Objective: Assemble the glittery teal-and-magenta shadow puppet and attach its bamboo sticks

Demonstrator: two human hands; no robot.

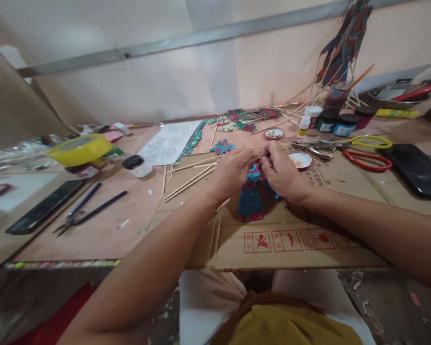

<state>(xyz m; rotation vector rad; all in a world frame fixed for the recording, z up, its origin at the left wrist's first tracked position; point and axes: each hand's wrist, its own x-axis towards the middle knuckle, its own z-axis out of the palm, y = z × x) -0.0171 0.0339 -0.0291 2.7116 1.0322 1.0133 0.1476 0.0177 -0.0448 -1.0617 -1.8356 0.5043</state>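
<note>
Above the cardboard sheet (pixel 237 247), my left hand (pixel 233 170) and my right hand (pixel 282 172) meet almost fingertip to fingertip. Between and below them is a painted cut-out figure (pixel 250 201), blue with pink patches; its upper part is partly covered by my fingers. My left fingers are closed at the figure's upper edge. The right thumb and fingers are pinched together, and whatever they hold is too small to make out. Close to my right hand lies a white dish with a red rim (pixel 301 160) holding small gold-coloured bits. Thin wooden sticks (pixel 192 179) lie left of my left hand.
Pliers (pixel 316 148) and red-handled scissors (pixel 368 160) lie at right, beside a black phone (pixel 413 170). Paint jars (pixel 345 125) stand behind. Blue-handled cutters (pixel 89 206), a lidded jar (pixel 137 166) and yellow tape (pixel 79 149) are at left. Painted cut-outs (pixel 251 117) lie at the back.
</note>
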